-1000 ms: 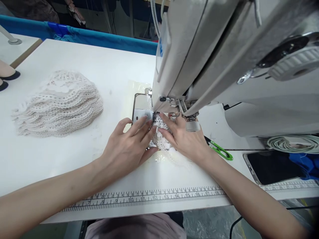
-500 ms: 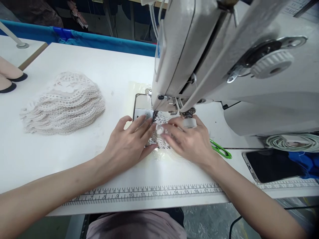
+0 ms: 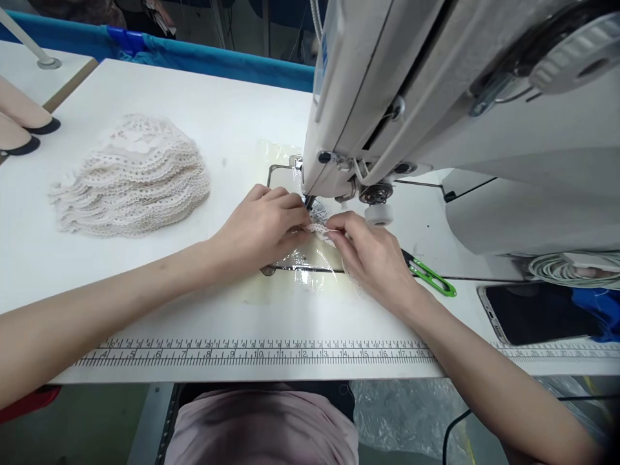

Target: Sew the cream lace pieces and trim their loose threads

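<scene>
Both my hands meet at the needle of a white sewing machine [image 3: 436, 84]. My left hand [image 3: 261, 226] has its fingers curled and pinches the left edge of a small white lace piece [image 3: 320, 230]. My right hand [image 3: 372, 255] pinches the same lace piece from the right, fingers bent. The lace lies on the plastic-covered needle plate [image 3: 290, 261] just below the presser foot [image 3: 310, 201]. Most of the lace is hidden under my fingers.
A heap of white lace pieces [image 3: 130, 177] lies on the white table [image 3: 203, 129] at the left. Green thread snips [image 3: 429, 276] lie right of my right hand. A phone [image 3: 533, 313] rests at the right edge. A printed ruler [image 3: 256, 354] runs along the front edge.
Both hands went from lying flat on the lace to curled, pinching it. They drew slightly toward the needle, and the camera shifted so the table sits higher in view.
</scene>
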`<state>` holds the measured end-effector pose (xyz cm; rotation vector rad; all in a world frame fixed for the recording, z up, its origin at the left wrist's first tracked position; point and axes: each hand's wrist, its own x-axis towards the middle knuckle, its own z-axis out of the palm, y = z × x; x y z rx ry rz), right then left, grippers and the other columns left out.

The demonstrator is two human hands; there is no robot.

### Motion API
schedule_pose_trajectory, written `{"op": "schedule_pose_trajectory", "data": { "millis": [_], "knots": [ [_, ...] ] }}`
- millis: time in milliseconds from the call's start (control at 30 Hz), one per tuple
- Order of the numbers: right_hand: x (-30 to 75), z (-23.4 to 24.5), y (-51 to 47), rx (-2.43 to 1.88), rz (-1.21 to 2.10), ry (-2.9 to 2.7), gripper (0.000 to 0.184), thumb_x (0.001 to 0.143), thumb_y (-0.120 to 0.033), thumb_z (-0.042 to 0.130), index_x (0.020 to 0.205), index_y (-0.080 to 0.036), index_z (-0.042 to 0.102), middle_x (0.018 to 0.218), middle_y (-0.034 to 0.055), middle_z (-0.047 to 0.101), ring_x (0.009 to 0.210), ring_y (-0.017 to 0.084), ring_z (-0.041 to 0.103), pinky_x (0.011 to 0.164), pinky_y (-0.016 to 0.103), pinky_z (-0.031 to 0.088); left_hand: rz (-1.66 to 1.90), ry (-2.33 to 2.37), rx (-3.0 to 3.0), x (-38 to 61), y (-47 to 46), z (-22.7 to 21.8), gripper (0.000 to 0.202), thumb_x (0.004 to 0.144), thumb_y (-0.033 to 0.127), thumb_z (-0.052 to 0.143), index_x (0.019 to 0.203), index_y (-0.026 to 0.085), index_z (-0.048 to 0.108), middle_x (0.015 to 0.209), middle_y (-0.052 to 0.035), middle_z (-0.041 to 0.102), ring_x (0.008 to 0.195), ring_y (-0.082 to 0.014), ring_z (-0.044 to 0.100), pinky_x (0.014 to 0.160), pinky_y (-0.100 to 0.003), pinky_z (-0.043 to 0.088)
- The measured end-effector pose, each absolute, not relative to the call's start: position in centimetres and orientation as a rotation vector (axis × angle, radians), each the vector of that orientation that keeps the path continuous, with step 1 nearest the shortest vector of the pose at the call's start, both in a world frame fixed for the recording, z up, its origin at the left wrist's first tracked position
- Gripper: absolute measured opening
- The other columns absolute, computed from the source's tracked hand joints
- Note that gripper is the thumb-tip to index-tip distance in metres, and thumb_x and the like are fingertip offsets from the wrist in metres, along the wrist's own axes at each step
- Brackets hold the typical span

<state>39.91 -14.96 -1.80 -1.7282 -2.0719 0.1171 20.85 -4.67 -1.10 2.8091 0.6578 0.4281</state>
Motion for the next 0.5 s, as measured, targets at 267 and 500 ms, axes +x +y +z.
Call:
{"op": "schedule_pose_trajectory", "data": {
  "millis": [267,500],
  "knots": [
    [39.3,-2.6,-14.4,-1.643,0.219,-1.926,0.025,0.093,-0.035,0.062,0.109,-0.017,0.070,0.086,0.0055,0.072,0.080,0.021,0.064,0.072,0.033,0.050,0.448,0.672,2.505,21.2,-3.4,-1.1,0.028,0.093,0.025,0.047,0.083,0.020,0.073,0.085,-0.0021,0.070,0.083,-0.0196,0.061,0.078,-0.035,0.042],
    [39.6,-2.9,-14.8,-1.496,-0.090,-2.032,0.018,0.094,-0.026,0.059,0.092,-0.023,0.076,0.093,0.0048,0.075,0.082,0.020,0.066,0.072,0.035,0.050,0.586,0.582,2.785,19.8,-5.1,-1.8,0.026,0.098,0.026,0.050,0.095,0.024,0.076,0.104,-0.0019,0.073,0.099,-0.0201,0.062,0.094,-0.042,0.039]
  ]
}}
